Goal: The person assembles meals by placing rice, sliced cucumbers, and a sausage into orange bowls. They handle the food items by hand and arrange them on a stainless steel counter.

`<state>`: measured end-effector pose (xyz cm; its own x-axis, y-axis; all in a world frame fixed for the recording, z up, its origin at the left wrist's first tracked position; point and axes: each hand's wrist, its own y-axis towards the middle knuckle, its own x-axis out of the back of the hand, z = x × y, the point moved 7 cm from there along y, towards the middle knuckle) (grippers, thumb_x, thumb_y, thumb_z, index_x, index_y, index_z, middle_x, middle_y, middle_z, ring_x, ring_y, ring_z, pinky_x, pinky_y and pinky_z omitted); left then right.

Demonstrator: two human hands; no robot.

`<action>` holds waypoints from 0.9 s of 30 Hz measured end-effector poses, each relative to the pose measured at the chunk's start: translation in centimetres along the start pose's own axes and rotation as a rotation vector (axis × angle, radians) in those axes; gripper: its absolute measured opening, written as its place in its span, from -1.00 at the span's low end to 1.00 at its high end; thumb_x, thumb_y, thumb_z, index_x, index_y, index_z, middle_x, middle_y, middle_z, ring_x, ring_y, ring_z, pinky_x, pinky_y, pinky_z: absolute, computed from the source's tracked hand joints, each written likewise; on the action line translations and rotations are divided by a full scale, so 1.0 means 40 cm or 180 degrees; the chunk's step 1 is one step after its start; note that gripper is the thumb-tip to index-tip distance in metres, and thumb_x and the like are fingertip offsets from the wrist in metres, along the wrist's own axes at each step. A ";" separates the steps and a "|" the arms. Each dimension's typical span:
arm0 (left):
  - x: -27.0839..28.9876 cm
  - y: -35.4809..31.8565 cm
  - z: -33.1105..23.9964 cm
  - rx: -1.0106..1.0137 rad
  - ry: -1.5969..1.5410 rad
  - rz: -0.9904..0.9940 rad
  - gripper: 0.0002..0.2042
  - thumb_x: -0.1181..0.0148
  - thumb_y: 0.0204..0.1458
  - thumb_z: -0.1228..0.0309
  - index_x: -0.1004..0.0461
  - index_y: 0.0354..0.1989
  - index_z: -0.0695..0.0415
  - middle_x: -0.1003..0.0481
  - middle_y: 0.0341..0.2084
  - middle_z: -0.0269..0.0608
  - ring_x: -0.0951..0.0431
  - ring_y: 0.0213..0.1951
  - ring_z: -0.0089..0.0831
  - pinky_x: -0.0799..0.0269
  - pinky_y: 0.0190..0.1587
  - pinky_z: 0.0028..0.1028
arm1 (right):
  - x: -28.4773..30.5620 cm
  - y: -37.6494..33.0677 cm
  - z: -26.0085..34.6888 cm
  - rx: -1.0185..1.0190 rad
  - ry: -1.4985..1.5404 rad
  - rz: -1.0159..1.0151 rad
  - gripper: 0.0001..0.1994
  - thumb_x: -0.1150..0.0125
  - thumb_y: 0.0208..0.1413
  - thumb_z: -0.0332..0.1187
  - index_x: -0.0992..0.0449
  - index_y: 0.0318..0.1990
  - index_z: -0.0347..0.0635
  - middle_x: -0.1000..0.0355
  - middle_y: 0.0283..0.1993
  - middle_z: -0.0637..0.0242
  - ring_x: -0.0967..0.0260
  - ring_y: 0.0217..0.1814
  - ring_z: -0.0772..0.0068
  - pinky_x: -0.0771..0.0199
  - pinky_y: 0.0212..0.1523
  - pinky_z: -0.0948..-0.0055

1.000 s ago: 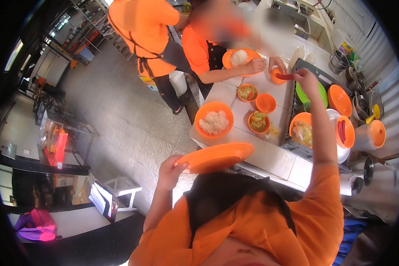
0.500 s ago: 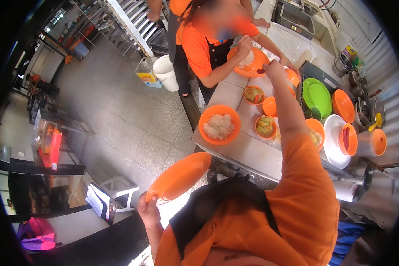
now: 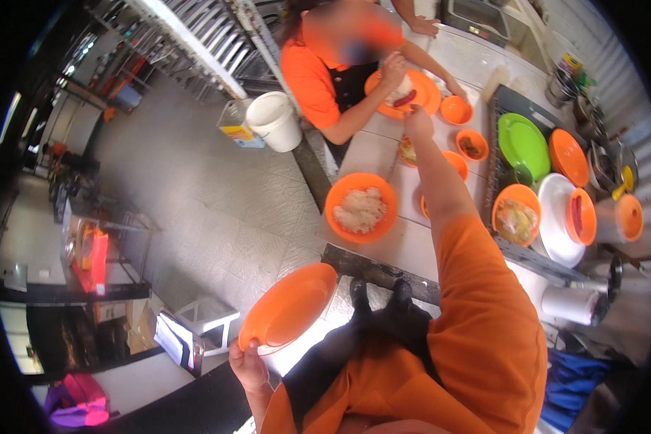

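My left hand [image 3: 250, 364] grips the rim of an orange plate [image 3: 288, 307], tilted and held off to the left of the counter. My right arm stretches across the counter. At its end, my right hand [image 3: 419, 124] is closed, its fingertips at a red sausage [image 3: 405, 99] beside rice on another orange plate [image 3: 427, 90]. A co-worker in an orange shirt has one hand [image 3: 393, 70] over that plate's rice and the other hand [image 3: 453, 88] by its far side. Whether my fingertips still pinch the sausage is hard to see.
An orange bowl of rice [image 3: 360, 211] stands at the counter's near left corner. Small orange bowls [image 3: 471, 145] sit near my forearm. To the right, a dark rack [image 3: 496, 123] holds green, orange and white plates, with a food bowl [image 3: 516, 215]. A white bucket [image 3: 275, 121] stands on the floor.
My right hand has moved left with the red sausage, which now lies beside the rice on the co-worker's plate. The orange plate in my left hand has shifted slightly down.
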<state>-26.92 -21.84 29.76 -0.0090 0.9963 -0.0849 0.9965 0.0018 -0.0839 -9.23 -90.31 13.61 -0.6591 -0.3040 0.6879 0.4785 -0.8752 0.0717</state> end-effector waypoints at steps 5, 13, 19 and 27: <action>-0.049 0.055 -0.003 -0.0258 -0.0104 0.0561 -0.77 -0.20 0.13 0.42 -0.47 -0.08 0.25 -0.52 -0.15 -0.23 -0.46 -0.10 -0.46 -0.28 0.07 -0.41 | 0.275 -0.168 0.016 0.0497 -0.0049 0.0171 -0.70 -0.17 0.10 -0.17 -0.57 -0.03 0.06 -0.58 -0.15 0.23 -0.52 -0.06 0.16 -0.48 -0.02 0.20; -0.259 0.108 -0.048 -0.0395 -0.0453 0.1463 -0.66 -0.21 0.13 0.33 -0.43 0.03 0.25 -0.49 -0.06 -0.19 -0.45 0.00 -0.37 -0.30 0.13 -0.35 | 0.983 -0.268 -0.289 -0.0314 -0.1566 -0.1113 -0.75 0.02 0.15 -0.20 -0.60 -0.27 -0.04 -0.54 -0.34 0.06 -0.52 -0.26 -0.01 -0.46 -0.23 0.01; -0.488 0.082 -0.080 -0.0419 -0.0436 0.2124 -0.66 -0.25 0.10 0.28 -0.47 -0.06 0.28 -0.52 -0.13 -0.19 -0.47 -0.08 -0.43 -0.32 0.05 -0.41 | 1.279 -0.295 -0.563 -0.1350 -0.2636 -0.0917 -0.71 -0.05 0.10 -0.15 -0.66 -0.24 -0.03 -0.59 -0.16 0.20 -0.50 -0.02 0.14 -0.42 -0.01 0.15; -0.535 0.009 -0.102 -0.0340 -0.0221 0.2232 -0.72 -0.26 0.08 0.35 -0.50 -0.13 0.29 -0.55 -0.22 -0.23 -0.50 -0.17 -0.49 -0.33 0.01 -0.46 | 1.258 -0.261 -0.705 -0.1631 -0.2728 -0.0391 -0.64 0.13 0.19 -0.30 -0.61 -0.06 -0.13 -0.53 0.04 0.21 -0.45 0.10 0.21 -0.32 0.10 0.25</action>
<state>-26.04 -42.81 35.61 0.6354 0.7582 -0.1466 0.7722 -0.6256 0.1112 -63.74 -107.10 27.12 0.0491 -0.0038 0.9988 -0.0052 -1.0000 -0.0036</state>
